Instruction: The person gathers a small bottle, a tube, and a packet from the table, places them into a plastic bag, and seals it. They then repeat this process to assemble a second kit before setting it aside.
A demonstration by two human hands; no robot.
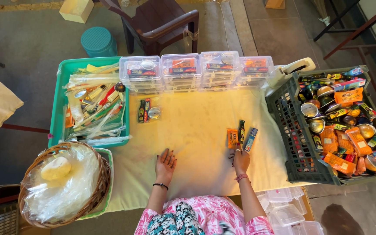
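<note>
Just right of the frame's centre, three small items lie side by side on the pale yellow cloth (196,126): an orange packet (232,138), a dark bottle (241,132) and a blue tube (250,139). The right hand (241,161) touches their lower ends; its fingers are too small to tell whether they grip anything. The left hand (166,164) lies flat, fingers spread, holding nothing.

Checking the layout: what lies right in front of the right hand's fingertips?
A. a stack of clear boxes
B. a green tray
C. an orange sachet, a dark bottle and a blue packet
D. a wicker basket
C: the right hand touches the table just below the orange sachet, dark bottle and blue packet.
</note>
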